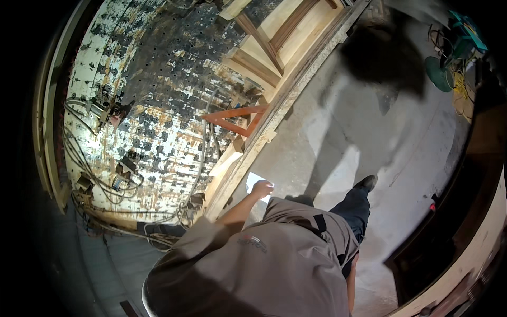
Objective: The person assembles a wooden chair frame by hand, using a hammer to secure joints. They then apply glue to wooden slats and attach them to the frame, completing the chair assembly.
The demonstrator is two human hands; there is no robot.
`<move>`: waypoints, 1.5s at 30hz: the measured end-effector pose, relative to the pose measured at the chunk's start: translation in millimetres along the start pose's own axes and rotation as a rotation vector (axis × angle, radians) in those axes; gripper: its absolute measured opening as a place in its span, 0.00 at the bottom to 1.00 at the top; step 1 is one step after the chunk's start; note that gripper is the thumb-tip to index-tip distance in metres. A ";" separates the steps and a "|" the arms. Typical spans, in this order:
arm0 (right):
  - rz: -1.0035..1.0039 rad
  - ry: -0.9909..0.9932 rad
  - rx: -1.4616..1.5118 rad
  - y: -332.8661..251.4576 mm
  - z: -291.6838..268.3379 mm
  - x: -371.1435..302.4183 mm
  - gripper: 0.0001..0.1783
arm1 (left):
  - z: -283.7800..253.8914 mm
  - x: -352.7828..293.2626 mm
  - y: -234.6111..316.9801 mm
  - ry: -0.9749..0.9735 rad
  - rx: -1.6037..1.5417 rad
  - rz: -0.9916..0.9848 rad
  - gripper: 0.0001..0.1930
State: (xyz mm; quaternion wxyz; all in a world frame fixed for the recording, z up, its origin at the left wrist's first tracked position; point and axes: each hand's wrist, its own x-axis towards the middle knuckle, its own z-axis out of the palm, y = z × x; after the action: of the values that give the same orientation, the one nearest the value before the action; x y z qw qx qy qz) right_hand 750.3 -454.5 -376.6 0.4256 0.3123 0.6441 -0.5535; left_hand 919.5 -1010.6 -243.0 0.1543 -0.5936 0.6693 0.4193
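From my end, the fingers of the left hand (262, 188) are curled tightly around a white sheet (253, 181), clenched on it. The sheet looks thin, flat and very bright, with straight edges; an angular part juts past the knuckles on the left and a smaller piece shows below the fist, while the rest is lost to me behind the hand. It is held over the grey floor (380, 243), just off the near end of the right edge of the worktable (174, 68). The right hand (354, 261) is down by the hip, mostly hidden, so I cannot tell what its fingers do. Farther along that right edge, a reddish-brown triangle (235, 113) and a pale wooden frame (303, 57) lie on the patchy, hole-dotted surface.
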 end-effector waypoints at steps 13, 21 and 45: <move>-0.028 -0.160 0.058 -337.8 -8.0 111.3 0.06 | 75.0 -7.8 243.0 0.008 -0.136 0.008 0.14; -0.075 0.007 -0.240 -372.2 -42.4 136.5 0.08 | 98.9 124.7 341.3 -0.068 0.051 0.206 0.10; -0.612 -0.687 -1.200 -643.9 101.7 250.0 0.31 | 89.2 228.7 588.8 -0.373 -0.164 0.247 0.22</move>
State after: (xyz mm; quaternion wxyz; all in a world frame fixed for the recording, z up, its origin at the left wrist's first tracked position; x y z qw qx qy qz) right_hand 97.8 -695.0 -314.7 0.5268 -0.3562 0.7239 -0.2675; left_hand 292.8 -1129.5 -235.0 0.1740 -0.4300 0.6607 0.5902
